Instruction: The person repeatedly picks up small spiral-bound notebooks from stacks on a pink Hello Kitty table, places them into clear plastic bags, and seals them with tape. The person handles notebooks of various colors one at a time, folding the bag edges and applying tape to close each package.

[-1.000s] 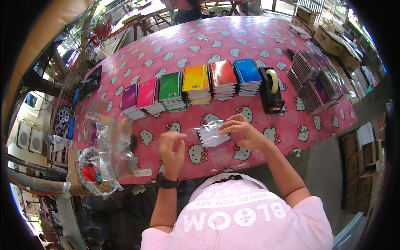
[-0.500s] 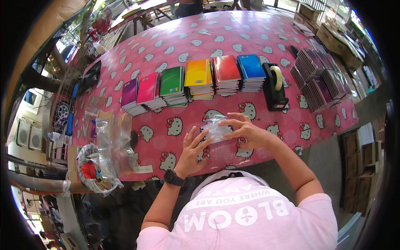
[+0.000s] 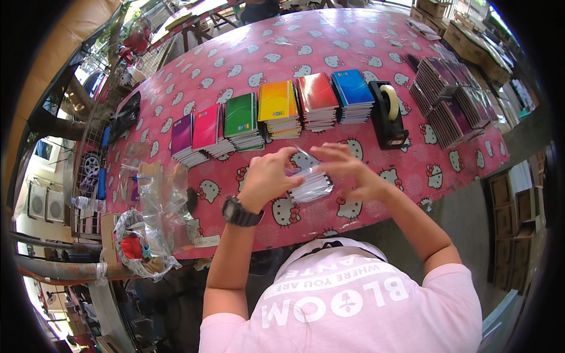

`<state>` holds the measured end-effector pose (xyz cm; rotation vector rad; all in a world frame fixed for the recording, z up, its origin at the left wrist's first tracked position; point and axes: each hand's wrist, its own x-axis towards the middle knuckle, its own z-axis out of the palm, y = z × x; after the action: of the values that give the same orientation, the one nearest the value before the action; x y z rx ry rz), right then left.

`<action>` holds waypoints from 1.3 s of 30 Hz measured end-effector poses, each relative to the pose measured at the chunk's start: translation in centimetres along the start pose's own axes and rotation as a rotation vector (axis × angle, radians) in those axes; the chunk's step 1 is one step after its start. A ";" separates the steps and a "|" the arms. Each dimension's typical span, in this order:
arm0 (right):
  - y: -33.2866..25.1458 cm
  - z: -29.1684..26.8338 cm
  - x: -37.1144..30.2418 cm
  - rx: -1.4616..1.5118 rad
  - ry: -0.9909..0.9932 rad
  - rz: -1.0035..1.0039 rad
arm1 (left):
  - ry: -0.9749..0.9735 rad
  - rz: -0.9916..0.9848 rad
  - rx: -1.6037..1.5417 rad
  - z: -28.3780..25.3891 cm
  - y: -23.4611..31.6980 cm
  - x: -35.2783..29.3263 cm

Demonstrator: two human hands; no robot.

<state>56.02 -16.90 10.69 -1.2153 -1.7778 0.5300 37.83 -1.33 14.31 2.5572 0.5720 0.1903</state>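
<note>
A small stack of notebooks [image 3: 312,189], white page edges outward, lies in front of me on the pink table cover. Clear plastic [image 3: 303,157] covers its far end and catches the light. My left hand [image 3: 268,178], a black watch on its wrist, is closed at the stack's left side, thumb and fingers pinching the plastic. On the other side my right hand [image 3: 351,172] hovers with fingers spread and slightly blurred, its fingertips near the plastic. Beyond the hands stand spiral notebook piles: purple [image 3: 182,134], pink [image 3: 207,128], green [image 3: 241,115], yellow [image 3: 276,101], red [image 3: 318,93] and blue [image 3: 352,88].
A black tape dispenser [image 3: 388,117] stands right of the blue pile. Wrapped notebook bundles [image 3: 450,109] are stacked farther right. Loose clear plastic bags [image 3: 156,188] lie at the left, above a plastic-lined basket [image 3: 138,247] by the table edge. Cardboard boxes [image 3: 503,223] stand below at right.
My left hand has moved up and closed at the plastic's left side. My right hand has lifted off the stack and opened, uncovering more of the white page edges.
</note>
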 end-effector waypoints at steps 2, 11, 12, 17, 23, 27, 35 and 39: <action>0.3 -1.1 -0.5 0.130 0.147 0.108 | -0.042 -0.067 0.055 -0.3 0.4 0.9; 1.1 1.9 -0.9 -0.097 -0.087 0.051 | 0.346 -0.072 0.011 0.6 -1.5 2.5; 1.3 2.1 -0.7 -0.092 -0.112 0.062 | 0.465 -0.076 -0.054 0.4 -1.6 2.4; 1.2 2.2 -1.0 -0.192 -0.151 0.071 | 0.733 0.056 -0.321 0.9 -4.7 -3.1; 1.3 1.6 -0.9 -0.239 -0.323 0.112 | 0.311 0.237 -0.014 5.6 -4.5 -7.3; 1.1 1.3 -0.5 -0.275 -0.409 0.158 | 0.138 0.271 0.038 5.0 -4.2 -6.7; 1.4 2.2 0.6 -0.275 -0.500 0.171 | -0.025 0.303 -0.012 5.9 -4.1 -5.1; 2.5 2.1 0.6 0.084 -0.376 0.177 | -0.055 0.306 0.025 5.7 -3.8 -4.8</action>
<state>55.48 -15.07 8.01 -1.2827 -1.9416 0.9806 33.48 -3.00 7.34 2.6545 0.1601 0.2179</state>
